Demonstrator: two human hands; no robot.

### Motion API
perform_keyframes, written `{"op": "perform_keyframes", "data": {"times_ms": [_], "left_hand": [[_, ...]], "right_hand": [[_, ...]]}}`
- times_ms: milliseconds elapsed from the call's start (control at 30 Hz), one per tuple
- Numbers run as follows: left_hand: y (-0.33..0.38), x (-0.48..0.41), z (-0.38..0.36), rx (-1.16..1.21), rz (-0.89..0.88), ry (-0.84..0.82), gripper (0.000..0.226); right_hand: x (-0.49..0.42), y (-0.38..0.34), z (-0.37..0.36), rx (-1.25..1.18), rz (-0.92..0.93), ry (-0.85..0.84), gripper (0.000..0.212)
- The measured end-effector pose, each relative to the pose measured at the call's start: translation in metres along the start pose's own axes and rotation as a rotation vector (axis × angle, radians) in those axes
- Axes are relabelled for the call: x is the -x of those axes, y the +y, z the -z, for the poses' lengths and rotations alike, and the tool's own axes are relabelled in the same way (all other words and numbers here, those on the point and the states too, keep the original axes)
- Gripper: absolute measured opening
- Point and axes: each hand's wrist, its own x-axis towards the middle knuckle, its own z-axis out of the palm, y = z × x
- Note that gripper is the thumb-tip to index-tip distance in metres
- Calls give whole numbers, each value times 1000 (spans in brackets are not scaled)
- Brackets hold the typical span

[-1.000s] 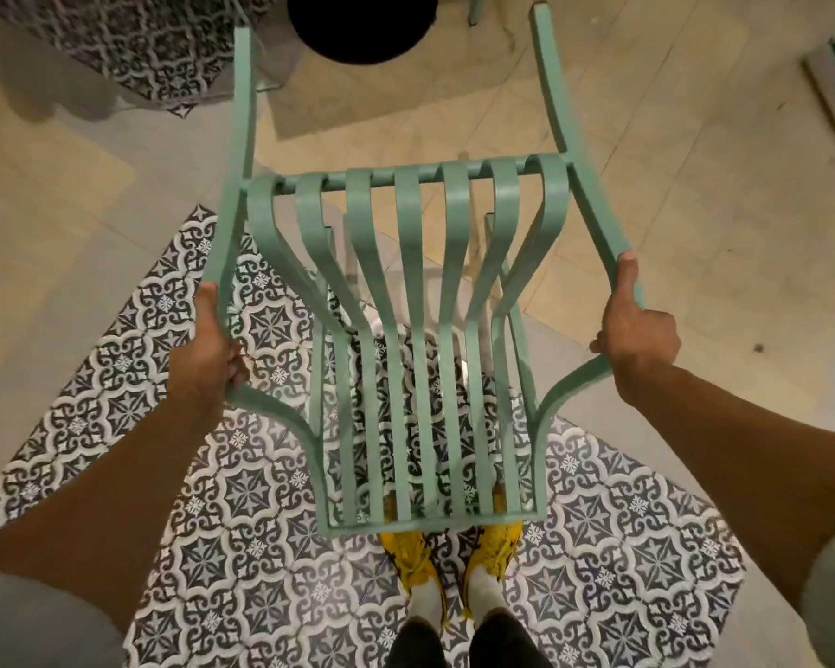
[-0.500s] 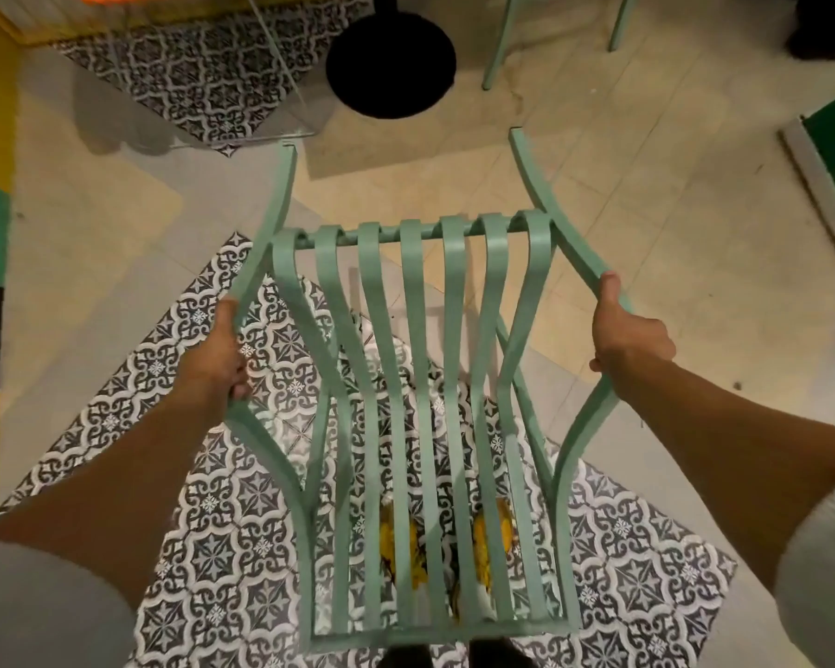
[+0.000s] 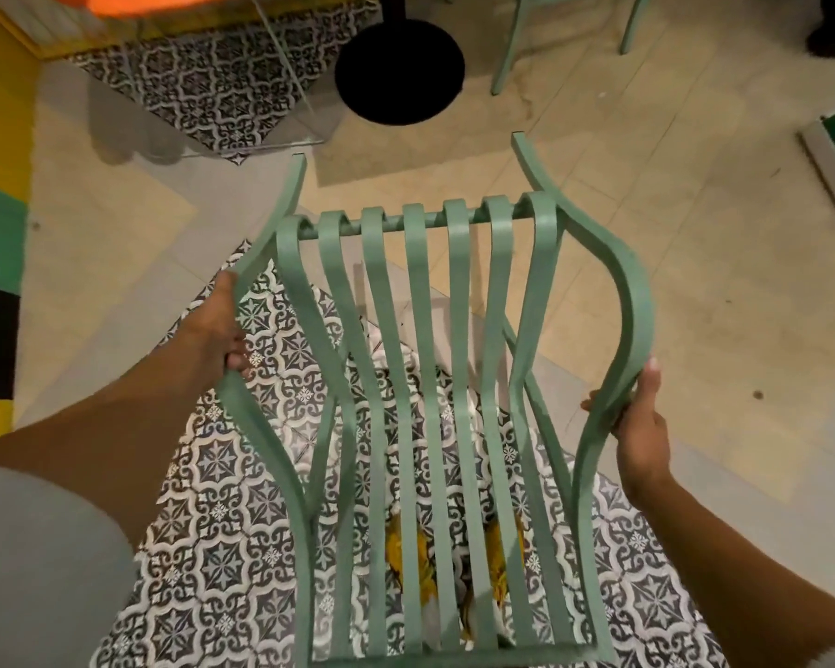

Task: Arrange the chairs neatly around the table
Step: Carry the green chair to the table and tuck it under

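Green chair [image 3: 430, 378] gripped by side rails: left hand [image 3: 215, 330], right hand [image 3: 639, 426] both closed. Table base [image 3: 398, 65] lies ahead of both hands, along chair's long axis.

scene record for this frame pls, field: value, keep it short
held object: green slatted chair, tipped forward, seen through its slats
left hand: gripping the chair's left side rail
right hand: gripping the chair's right side rail
table: black round base ahead, glass top edge faintly visible
other chair: green legs at top right
floor: beige tiles with patterned tile patches
feet: yellow shoes visible through the slats
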Motion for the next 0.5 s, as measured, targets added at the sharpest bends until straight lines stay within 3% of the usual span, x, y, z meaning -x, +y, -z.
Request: {"op": "perform_keyframes", "data": {"times_ms": [100,267,367,500], "left_hand": [[7,-4,0,9,-9,-14,72],[16,-6,1,55,-29,-37,53],[10,-4,8,116,-117,-57,54],[-45,6,3,138,-250,-12,79]], "right_hand": [[-7,12,-20,-54,-65,15,120],[-32,-3,-35,11,-111,148,136],[-41,-8,-42,68,-113,178,139],[-51,-12,-48,66,-141,239,136]]}}
